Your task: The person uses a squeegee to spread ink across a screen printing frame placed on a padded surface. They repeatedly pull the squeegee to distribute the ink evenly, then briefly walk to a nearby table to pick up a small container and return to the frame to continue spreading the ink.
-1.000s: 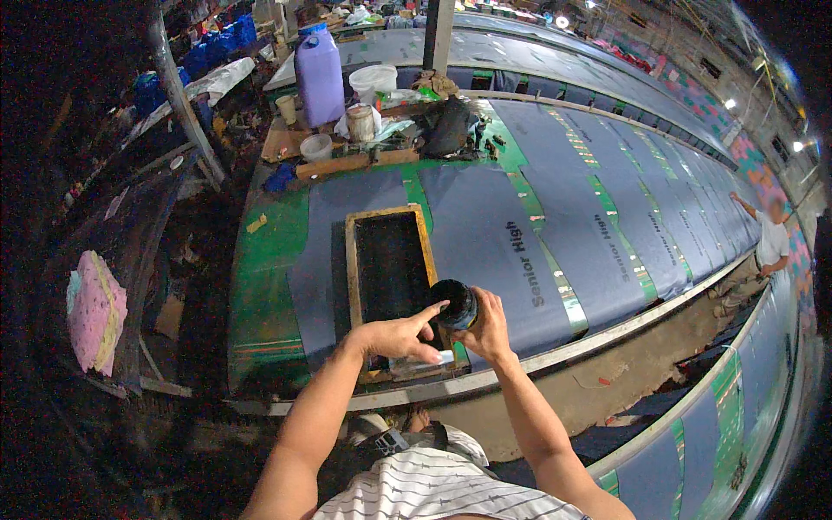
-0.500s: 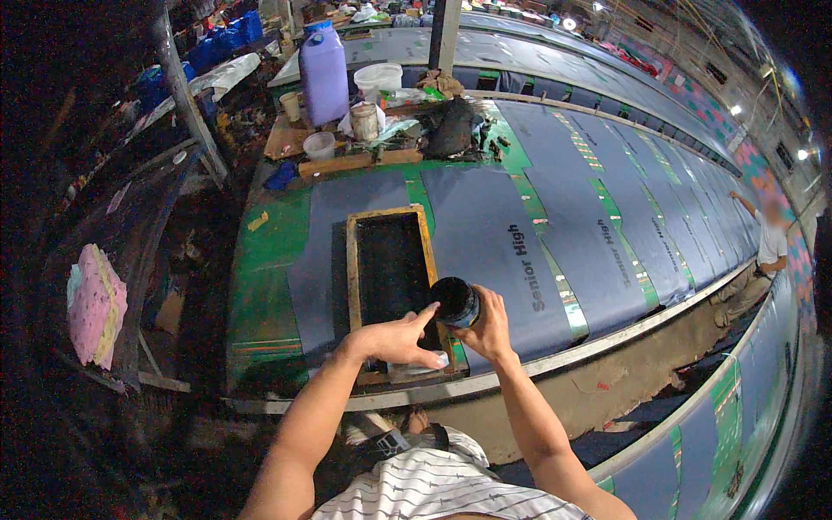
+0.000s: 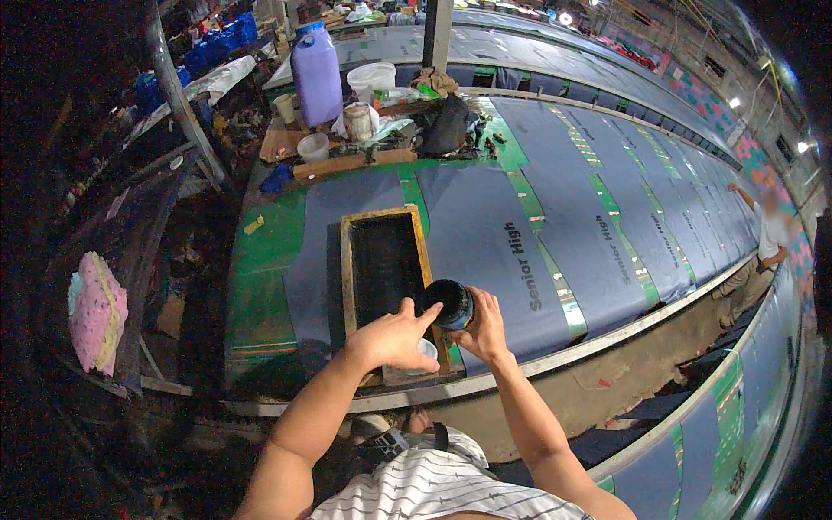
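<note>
A dark, round, wide-mouthed jar [image 3: 451, 303] is tilted over the near right side of a wooden-framed screen [image 3: 345, 277]. The fingers of my right hand [image 3: 485, 329] are wrapped around the jar's right side. My left hand [image 3: 394, 340] is at its left, thumb and index finger spread, the index fingertip at the jar's rim. Between that thumb and finger shows a whitish, rounded plastic piece [image 3: 426, 348]; whether my hand touches it I cannot tell. The screen's dark mesh lies over blue-grey sheet material [image 3: 485, 208] on the long green table [image 3: 260, 299].
Farther back stand a purple jug [image 3: 317, 78], a white tub [image 3: 371, 80], smaller containers and a wooden bar [image 3: 355, 163]. A post [image 3: 436, 39] rises behind them. Pink sponge-like foam [image 3: 97, 312] is at the left. Another person [image 3: 770, 234] stands far right, along the table.
My left hand has shifted slightly, and more of the whitish plastic piece shows between thumb and finger. The jar stays in my right hand. The whole view has moved a little.
</note>
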The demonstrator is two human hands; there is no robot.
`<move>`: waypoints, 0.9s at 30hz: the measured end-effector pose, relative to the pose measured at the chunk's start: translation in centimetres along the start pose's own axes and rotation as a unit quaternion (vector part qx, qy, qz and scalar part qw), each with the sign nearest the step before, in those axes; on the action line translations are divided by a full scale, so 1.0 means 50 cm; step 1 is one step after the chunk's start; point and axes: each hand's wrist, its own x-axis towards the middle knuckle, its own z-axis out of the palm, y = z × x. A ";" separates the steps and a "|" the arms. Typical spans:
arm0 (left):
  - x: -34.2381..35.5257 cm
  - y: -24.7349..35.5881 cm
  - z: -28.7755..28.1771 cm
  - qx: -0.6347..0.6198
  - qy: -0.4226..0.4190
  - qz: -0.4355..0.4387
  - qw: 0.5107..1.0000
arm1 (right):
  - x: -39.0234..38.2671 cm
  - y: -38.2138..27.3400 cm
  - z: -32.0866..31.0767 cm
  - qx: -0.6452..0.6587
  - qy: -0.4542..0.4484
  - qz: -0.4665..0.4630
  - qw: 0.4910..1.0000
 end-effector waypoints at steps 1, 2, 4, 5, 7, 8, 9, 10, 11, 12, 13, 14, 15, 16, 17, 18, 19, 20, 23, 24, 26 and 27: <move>0.009 -0.008 0.007 -0.021 -0.013 0.008 1.000 | 0.002 -0.002 0.000 0.004 0.000 -0.003 1.000; 0.029 -0.023 0.024 -0.043 -0.025 0.016 0.999 | 0.004 -0.006 0.002 0.009 0.008 -0.011 1.000; 0.048 -0.036 0.039 -0.076 -0.070 0.030 0.994 | 0.010 -0.026 0.003 0.021 0.021 -0.028 0.999; 0.045 -0.045 0.049 -0.083 -0.069 0.032 0.994 | 0.012 -0.027 0.010 0.020 0.017 -0.020 0.999; 0.033 -0.046 0.046 -0.097 -0.071 0.045 0.992 | 0.008 -0.016 0.016 0.009 0.011 0.003 1.000; 0.034 -0.058 0.046 -0.108 -0.077 0.063 0.989 | 0.006 -0.012 0.016 0.012 0.012 0.021 1.000; 0.028 -0.066 0.038 -0.132 -0.076 0.072 0.986 | 0.007 -0.012 0.018 0.017 0.012 0.038 0.999; 0.021 -0.072 0.026 -0.156 -0.075 0.080 0.982 | 0.007 -0.012 0.019 0.022 0.012 0.055 0.998; 0.016 -0.080 0.017 -0.180 -0.074 0.088 0.977 | 0.008 -0.013 0.019 0.022 0.019 0.056 0.998; 0.013 -0.096 0.013 -0.212 -0.040 0.086 0.973 | 0.012 -0.021 0.019 0.026 0.025 0.054 0.998; 0.008 -0.107 0.012 -0.289 -0.008 0.065 0.955 | 0.016 -0.025 0.018 0.027 0.032 0.053 0.998; 0.020 -0.133 0.032 -0.330 0.076 0.071 0.938 | 0.019 -0.029 0.017 0.040 0.036 0.060 0.997; 0.026 -0.142 0.040 -0.369 0.160 0.075 0.913 | 0.022 -0.035 0.016 0.054 0.040 0.066 0.996; 0.033 -0.149 0.046 -0.396 0.220 0.022 0.891 | 0.024 -0.039 0.017 0.068 0.043 0.073 0.994; 0.039 -0.157 0.050 -0.433 0.267 -0.008 0.861 | 0.026 -0.042 0.019 0.090 0.040 0.082 0.992; 0.035 -0.146 0.040 -0.494 0.281 -0.015 0.823 | 0.027 -0.044 0.021 0.110 0.036 0.094 0.989; 0.030 -0.135 0.031 -0.552 0.293 -0.023 0.780 | 0.028 -0.048 0.024 0.131 0.032 0.105 0.985; 0.033 -0.133 0.032 -0.571 0.305 -0.010 0.762 | 0.029 -0.056 0.025 0.141 0.021 0.106 0.984; 0.015 -0.153 0.028 -0.604 0.335 0.019 0.723 | 0.051 -0.130 0.029 0.160 -0.007 0.098 0.982; 0.000 -0.159 0.021 -0.601 0.339 0.027 0.724 | 0.056 -0.150 0.038 0.157 -0.008 0.087 0.984; -0.028 -0.189 0.016 -0.594 0.348 0.033 0.724 | 0.064 -0.182 0.069 0.149 -0.012 0.064 0.987; -0.047 -0.216 0.015 -0.592 0.353 0.028 0.724 | 0.067 -0.196 0.093 0.146 -0.016 0.054 0.988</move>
